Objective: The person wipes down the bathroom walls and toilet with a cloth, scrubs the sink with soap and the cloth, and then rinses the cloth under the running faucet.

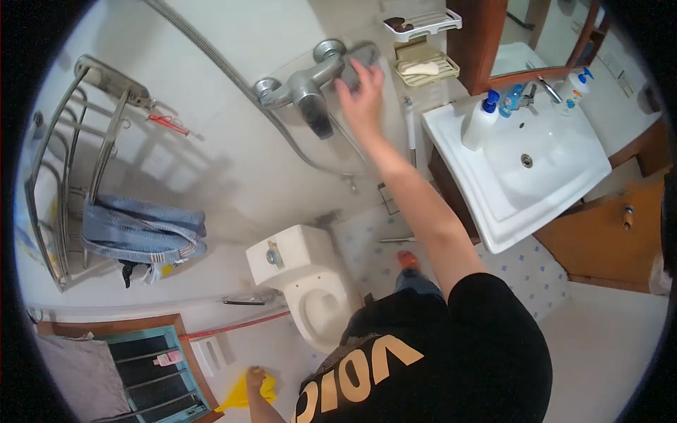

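My right hand is raised at the wall beside the chrome shower mixer tap. Its fingers press on a blurred grey cloth-like piece, next to the tap's right wall mount. The tap's lever points downward, and a metal shower hose runs to its left side. Low on the left, my left hand is closed around a yellow cloth, which hangs away from the wall tap.
A white washbasin with pump bottles stands right, below a wood-framed mirror. Two soap racks hang by the tap. The toilet is below. Left are a metal towel rack, a blue-grey towel and a window.
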`<state>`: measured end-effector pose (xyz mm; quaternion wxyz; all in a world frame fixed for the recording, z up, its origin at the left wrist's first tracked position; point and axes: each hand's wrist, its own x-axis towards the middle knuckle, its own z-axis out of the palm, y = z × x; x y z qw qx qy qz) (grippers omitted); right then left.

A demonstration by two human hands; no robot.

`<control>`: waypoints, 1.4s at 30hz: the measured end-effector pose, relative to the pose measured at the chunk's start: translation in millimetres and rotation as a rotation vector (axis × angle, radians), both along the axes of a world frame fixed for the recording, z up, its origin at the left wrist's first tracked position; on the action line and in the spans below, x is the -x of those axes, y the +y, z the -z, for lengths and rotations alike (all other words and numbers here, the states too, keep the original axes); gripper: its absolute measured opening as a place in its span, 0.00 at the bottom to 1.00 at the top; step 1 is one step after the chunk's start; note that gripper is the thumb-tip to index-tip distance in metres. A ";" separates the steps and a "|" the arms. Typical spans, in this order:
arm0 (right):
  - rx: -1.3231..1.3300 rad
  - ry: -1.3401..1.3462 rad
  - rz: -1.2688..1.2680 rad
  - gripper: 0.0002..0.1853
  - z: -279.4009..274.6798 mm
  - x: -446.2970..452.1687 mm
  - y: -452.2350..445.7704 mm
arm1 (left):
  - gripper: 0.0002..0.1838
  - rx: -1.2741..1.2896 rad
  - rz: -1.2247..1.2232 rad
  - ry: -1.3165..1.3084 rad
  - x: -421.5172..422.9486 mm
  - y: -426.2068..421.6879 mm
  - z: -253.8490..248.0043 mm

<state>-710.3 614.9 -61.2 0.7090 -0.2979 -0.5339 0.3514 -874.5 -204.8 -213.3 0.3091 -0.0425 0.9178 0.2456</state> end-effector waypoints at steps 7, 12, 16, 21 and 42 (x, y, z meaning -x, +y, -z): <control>-0.123 0.011 0.113 0.22 47.2 17.2 47.0 | 0.18 -0.084 0.327 0.352 7.1 153.6 -70.5; 0.011 -0.064 0.227 0.15 115.9 12.5 45.1 | 0.19 0.002 0.367 0.400 -9.6 142.4 -70.2; 0.299 -0.083 0.148 0.16 174.0 10.5 35.9 | 0.19 -0.046 0.223 0.269 -44.9 100.9 -48.5; 0.688 -0.140 0.206 0.16 251.3 19.5 40.9 | 0.21 -0.059 -0.191 -0.086 -96.0 51.6 -15.4; 0.193 0.402 -0.097 0.22 84.0 2.6 50.5 | 0.21 -0.407 -0.470 -0.480 -97.4 55.9 2.3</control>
